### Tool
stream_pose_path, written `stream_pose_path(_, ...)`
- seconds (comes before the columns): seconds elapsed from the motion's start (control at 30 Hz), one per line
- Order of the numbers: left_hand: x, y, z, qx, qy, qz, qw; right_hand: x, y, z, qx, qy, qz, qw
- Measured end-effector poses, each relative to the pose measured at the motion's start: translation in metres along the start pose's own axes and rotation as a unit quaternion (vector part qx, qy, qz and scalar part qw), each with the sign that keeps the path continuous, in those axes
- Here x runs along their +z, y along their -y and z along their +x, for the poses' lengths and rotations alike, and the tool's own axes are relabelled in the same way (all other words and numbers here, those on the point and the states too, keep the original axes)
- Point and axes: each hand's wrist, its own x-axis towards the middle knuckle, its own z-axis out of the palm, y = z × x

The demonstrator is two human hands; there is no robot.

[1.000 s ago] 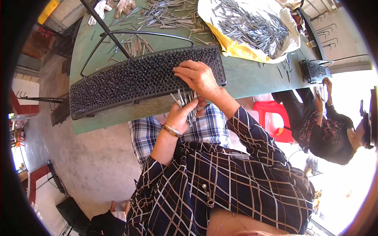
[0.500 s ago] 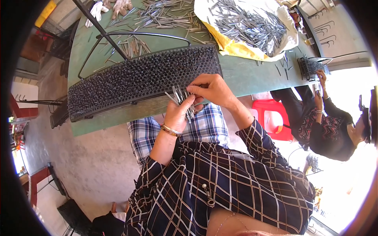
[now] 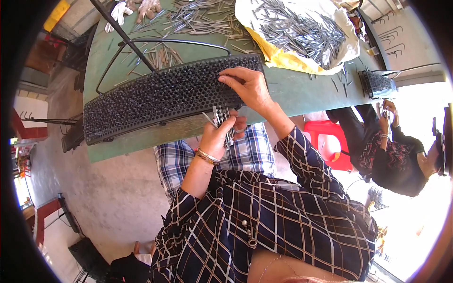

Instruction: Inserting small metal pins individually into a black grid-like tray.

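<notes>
My left hand (image 3: 215, 134) is closed round a bundle of thin metal rods (image 3: 222, 118), which stick up past the thumb and down below the fingers. It is just in front of the near edge of a long black perforated rack (image 3: 174, 92). Many of the rack's holes are filled with dark, shiny pieces; bare holes show toward its right end. Over that right part, my right hand (image 3: 250, 87) has thumb and forefinger pinched together close to the holes. Whatever is between those fingertips is too small to make out.
The green table (image 3: 292, 92) carries scattered rods (image 3: 203, 21) and a white-and-yellow sack (image 3: 278, 59) heaped with more. Pale gloves (image 3: 120, 14) lie at the far left. A co-worker (image 3: 396, 153) sits on the right near a smaller rack (image 3: 379, 85) and a red stool (image 3: 330, 141).
My right hand has moved from the rods in my left hand up and over the rack's right part. My left hand stays nearly in place. The co-worker's hands have moved down from the smaller rack.
</notes>
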Motion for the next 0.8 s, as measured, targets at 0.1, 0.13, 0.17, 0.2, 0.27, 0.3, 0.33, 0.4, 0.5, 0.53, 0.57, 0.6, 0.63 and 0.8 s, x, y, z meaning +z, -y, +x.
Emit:
stream_pose_path(0.1,-0.0043,0.0016,0.0,0.0,-0.002,-0.007,1.0,-0.0004,0.0014,0.0,0.015,0.033,-0.014,0.999)
stream_pose_path(0.13,-0.0039,0.0012,-0.0001,0.003,0.002,-0.008,1.0,-0.0009,0.0026,0.0002,0.022,0.031,-0.014,0.999)
stream_pose_path(0.17,-0.0035,0.0008,-0.0001,0.005,0.005,-0.008,1.0,-0.0015,0.0037,0.0005,0.029,0.03,-0.014,0.999)
stream_pose_path(0.2,-0.0029,0.0006,-0.0001,0.004,0.005,-0.008,1.0,-0.0025,0.0047,0.0009,0.029,0.03,-0.014,0.999)
stream_pose_path(0.27,-0.0039,0.0019,0.0008,0.005,0.006,-0.014,1.0,-0.0028,0.0045,0.0008,0.11,0.043,0.016,0.993)
stream_pose_path(0.3,-0.0047,0.0023,0.0011,0.005,0.006,-0.014,1.0,-0.002,0.0043,0.0007,0.11,0.043,0.016,0.993)
stream_pose_path(0.33,-0.005,0.0023,0.0011,0.003,0.005,-0.017,1.0,-0.001,0.0045,0.0007,0.06,0.029,-0.005,0.998)
stream_pose_path(0.4,-0.0047,0.003,0.0011,0.001,0.005,-0.019,1.0,-0.0008,0.0042,0.0012,0.01,0.015,-0.026,0.999)
stream_pose_path(0.5,-0.0018,0.0028,0.0004,0.007,-0.004,-0.018,1.0,-0.002,0.004,0.0032,-0.114,0.009,-0.093,0.989)
stream_pose_path(0.53,-0.0017,0.0027,0.0,0.006,-0.005,-0.016,1.0,-0.0019,0.0054,0.0032,-0.112,0.011,-0.099,0.989)
stream_pose_path(0.57,-0.0017,0.0027,-0.0002,0.005,-0.006,-0.014,1.0,-0.0018,0.0062,0.0032,-0.111,0.014,-0.105,0.988)
stream_pose_path(0.6,-0.0016,0.0025,-0.0003,0.005,-0.006,-0.014,1.0,-0.002,0.0052,0.0035,-0.111,0.014,-0.105,0.988)
stream_pose_path(0.63,-0.0021,0.0026,-0.0004,0.005,-0.005,-0.016,1.0,-0.0025,0.004,0.0043,-0.115,0.03,-0.088,0.989)
stream_pose_path(0.8,-0.0046,0.0027,-0.0005,0.005,0.004,-0.013,1.0,-0.0051,0.0008,0.0048,-0.069,0.057,-0.037,0.995)
